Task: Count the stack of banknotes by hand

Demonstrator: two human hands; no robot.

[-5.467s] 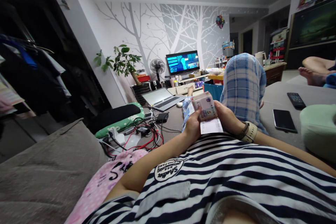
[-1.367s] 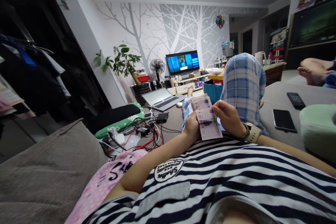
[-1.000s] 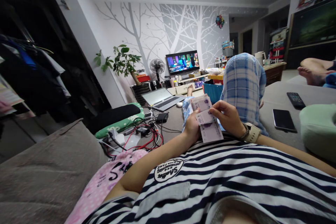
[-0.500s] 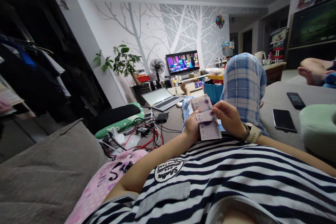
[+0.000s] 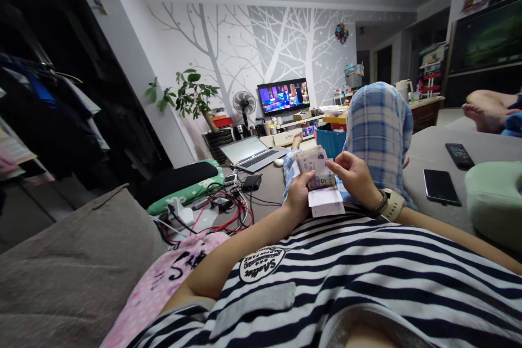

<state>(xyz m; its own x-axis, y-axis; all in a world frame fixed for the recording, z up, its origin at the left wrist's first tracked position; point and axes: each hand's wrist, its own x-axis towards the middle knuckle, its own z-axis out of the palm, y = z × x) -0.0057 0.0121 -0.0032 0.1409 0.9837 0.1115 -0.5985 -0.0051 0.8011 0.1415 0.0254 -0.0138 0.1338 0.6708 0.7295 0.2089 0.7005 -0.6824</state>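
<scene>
My left hand (image 5: 298, 196) is closed round a stack of banknotes (image 5: 320, 166), its thumb pressed on the face of the notes. The stack is purple and pale, with a "5" printed on it. Some notes are folded down and hang below the thumb towards my striped shirt. At the right edge of the stack is my right hand (image 5: 355, 178), thumb and forefinger pinched at the edge of a note. Its other fingers are curled. A watch (image 5: 393, 205) with a pale strap and a dark bracelet circle the right wrist.
My raised knee (image 5: 379, 130) in blue plaid stands behind the right hand. Left lie a laptop (image 5: 255, 155) and tangled cables (image 5: 234, 209). On the right are a phone (image 5: 441, 186), a remote control (image 5: 459, 155), a green cushion (image 5: 495, 193) and another person's foot (image 5: 481, 111).
A note that my right hand held across the stack is now folded down, showing the "5" side of the stack. My right fingertips have moved slightly up and left. My far foot has shifted right.
</scene>
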